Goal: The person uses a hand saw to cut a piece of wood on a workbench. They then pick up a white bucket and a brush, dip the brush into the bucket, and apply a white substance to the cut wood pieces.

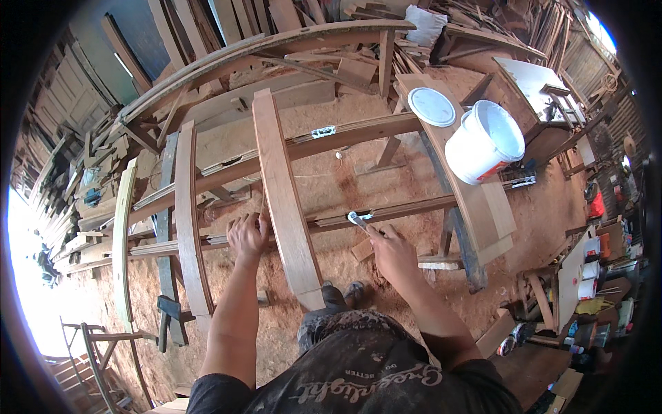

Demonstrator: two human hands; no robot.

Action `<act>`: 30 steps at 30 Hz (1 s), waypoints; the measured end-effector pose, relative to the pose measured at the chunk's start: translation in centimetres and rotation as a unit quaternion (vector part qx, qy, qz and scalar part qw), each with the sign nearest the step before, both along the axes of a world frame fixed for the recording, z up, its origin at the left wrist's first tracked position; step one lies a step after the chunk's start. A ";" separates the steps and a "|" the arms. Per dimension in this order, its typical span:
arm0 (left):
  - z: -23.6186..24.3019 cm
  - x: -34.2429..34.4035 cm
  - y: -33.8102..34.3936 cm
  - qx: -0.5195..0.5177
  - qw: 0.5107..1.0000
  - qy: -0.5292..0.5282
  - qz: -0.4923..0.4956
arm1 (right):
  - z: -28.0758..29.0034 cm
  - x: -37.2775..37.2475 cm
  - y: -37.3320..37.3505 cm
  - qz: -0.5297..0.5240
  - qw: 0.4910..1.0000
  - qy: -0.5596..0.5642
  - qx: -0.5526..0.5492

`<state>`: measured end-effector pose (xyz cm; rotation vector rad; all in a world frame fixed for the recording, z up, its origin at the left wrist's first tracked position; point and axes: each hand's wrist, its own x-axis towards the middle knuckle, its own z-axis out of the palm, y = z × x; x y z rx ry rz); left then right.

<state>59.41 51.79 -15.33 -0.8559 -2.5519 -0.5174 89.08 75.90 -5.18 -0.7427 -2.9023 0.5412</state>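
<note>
My right hand (394, 250) grips a small brush (358, 221), its tip coated in a white, paste-like substance. That tip touches a dark slot in the near wooden rail (427, 205), where white smears the wood. My left hand (248, 235) is curled over the same rail, left of a wide board (281, 172) that crosses both rails. On the far rail (376, 128), another slot (323, 131) is smeared white. A white bucket (476, 150) stands to the right on a plank, with its round lid (432, 107) beside it.
Two narrower boards (185, 200) (124, 234) also cross the rails on the left. A hammer (167, 309) hangs near a support's end at lower left. Behind stands a long wooden bench (276, 43) with stacked timber. A cluttered table (569, 272) is at the right.
</note>
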 end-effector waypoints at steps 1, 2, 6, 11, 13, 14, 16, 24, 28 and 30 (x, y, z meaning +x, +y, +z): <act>0.1 -0.1 0.1 0.003 1.000 -0.009 -0.007 | 0.7 -0.5 0.2 0.012 0.999 -0.032 0.005; 0.2 -0.1 0.2 0.006 1.000 -0.018 -0.013 | 1.4 -0.9 0.3 0.025 0.998 -0.063 0.010; 0.1 -0.2 0.0 0.010 1.000 -0.025 0.004 | 2.8 -1.7 1.1 0.060 0.995 -0.056 0.055; 1.1 0.3 0.4 0.007 0.999 -0.034 0.004 | 2.1 -1.8 1.4 0.031 0.998 -0.051 0.035; 1.0 0.2 0.6 0.000 0.999 -0.036 0.006 | 1.8 -1.9 1.2 0.020 0.998 -0.045 0.028; 0.7 0.3 0.4 0.008 0.999 -0.037 0.002 | 1.9 -2.4 0.6 0.022 0.998 -0.050 0.022; 0.1 0.0 0.1 0.034 0.999 -0.033 -0.007 | 0.3 -2.6 0.2 0.029 0.997 0.020 0.065; 1.5 0.4 0.3 0.012 0.999 -0.048 -0.004 | 0.9 -2.3 1.7 0.024 0.997 -0.031 0.061; 1.7 0.6 0.4 0.003 0.999 -0.052 -0.001 | 1.3 -0.9 1.7 0.020 0.997 -0.046 0.066; 2.0 0.6 0.5 0.002 0.999 -0.054 -0.006 | 1.5 -0.1 2.1 -0.003 0.997 -0.046 0.056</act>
